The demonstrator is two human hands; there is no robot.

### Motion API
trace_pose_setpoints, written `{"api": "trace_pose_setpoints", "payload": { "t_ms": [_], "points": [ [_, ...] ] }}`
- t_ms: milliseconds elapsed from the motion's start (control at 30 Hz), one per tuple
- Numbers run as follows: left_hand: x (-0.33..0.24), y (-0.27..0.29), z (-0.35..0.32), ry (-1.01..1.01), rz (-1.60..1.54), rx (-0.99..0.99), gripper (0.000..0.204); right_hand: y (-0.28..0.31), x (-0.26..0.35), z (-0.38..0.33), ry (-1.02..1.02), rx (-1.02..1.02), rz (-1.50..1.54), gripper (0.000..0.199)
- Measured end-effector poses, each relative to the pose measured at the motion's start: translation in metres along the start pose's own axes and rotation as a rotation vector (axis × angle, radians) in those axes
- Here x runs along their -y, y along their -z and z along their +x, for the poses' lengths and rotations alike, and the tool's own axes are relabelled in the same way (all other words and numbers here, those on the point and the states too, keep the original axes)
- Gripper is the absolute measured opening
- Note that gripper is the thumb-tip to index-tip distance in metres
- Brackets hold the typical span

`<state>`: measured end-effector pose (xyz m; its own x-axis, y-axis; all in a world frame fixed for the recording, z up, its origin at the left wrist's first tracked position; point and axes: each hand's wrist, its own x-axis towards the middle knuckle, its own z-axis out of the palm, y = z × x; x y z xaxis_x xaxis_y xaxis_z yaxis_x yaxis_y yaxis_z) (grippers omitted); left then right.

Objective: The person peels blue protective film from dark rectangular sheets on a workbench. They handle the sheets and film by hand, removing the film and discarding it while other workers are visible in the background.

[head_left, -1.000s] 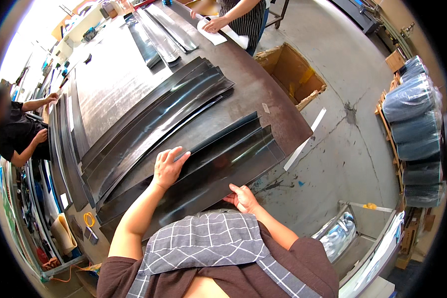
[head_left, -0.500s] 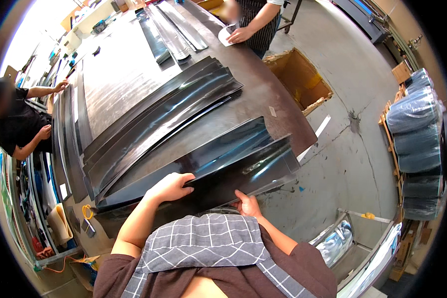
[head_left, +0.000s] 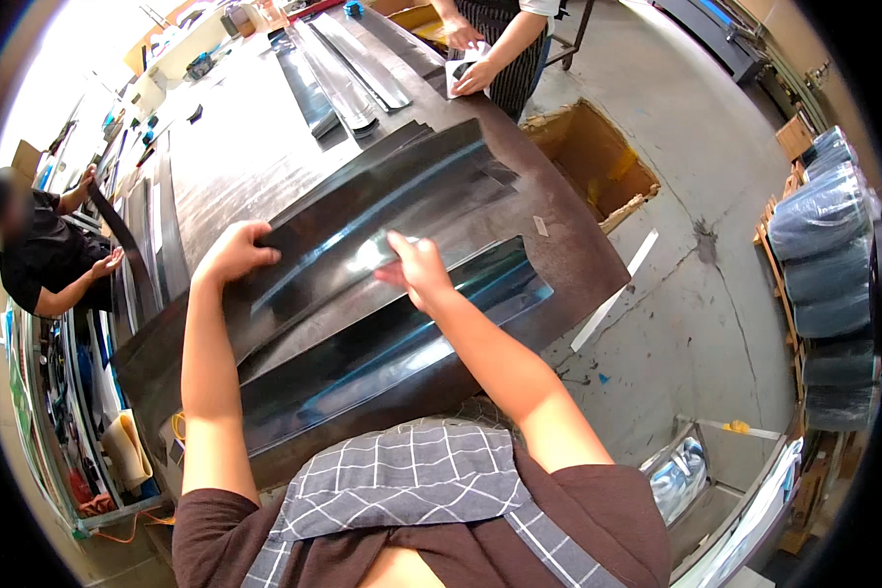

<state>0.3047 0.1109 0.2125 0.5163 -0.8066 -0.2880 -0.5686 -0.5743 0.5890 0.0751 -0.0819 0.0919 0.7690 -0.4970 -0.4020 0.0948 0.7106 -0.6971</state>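
A long, dark, glossy sheet [head_left: 363,211], bowed along its length, lies over or just above a stack of similar sheets; whether it touches them I cannot tell. My left hand [head_left: 233,253] is closed at its far edge, thumb and fingers pinched together. On the nearer side, my right hand [head_left: 419,269] pinches the sheet's edge, its fingers slightly blurred. Closer to me, beneath my right forearm, another dark sheet [head_left: 402,338] with bluish reflections rests on the brown worktable [head_left: 578,260]. The stack under the bowed sheet is mostly hidden.
More shiny strips [head_left: 338,83] lie at the table's far end. On the left, a co-worker holds a dark strip [head_left: 122,230]; another handles a white item [head_left: 468,76] at the back. An open cardboard box [head_left: 598,162] stands beside the table, plastic-wrapped rolls [head_left: 818,235] farther right.
My hands have moved from the table's near edge forward, over the stack, with a sheet. The left co-worker has lifted a dark strip. The far co-worker now has both hands at the white item.
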Motion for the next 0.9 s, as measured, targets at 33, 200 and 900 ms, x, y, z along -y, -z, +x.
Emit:
{"api": "trace_pose_setpoints", "payload": {
  "t_ms": [33,200,900],
  "points": [
    [0.019,0.004,0.020,0.091,0.026,-0.030,0.038,-0.010,0.002,0.018,-0.006,0.007,-0.062,0.046],
    [0.012,-0.075,0.039,-0.099,0.421,-0.326,0.073,0.027,0.004,0.027,-0.062,0.036,-0.408,0.059],
    [-0.097,-0.334,-0.088,-0.277,0.079,-0.415,0.016,0.214,0.125,0.045,0.198,-0.644,-1.854,0.019]
  ]
}}
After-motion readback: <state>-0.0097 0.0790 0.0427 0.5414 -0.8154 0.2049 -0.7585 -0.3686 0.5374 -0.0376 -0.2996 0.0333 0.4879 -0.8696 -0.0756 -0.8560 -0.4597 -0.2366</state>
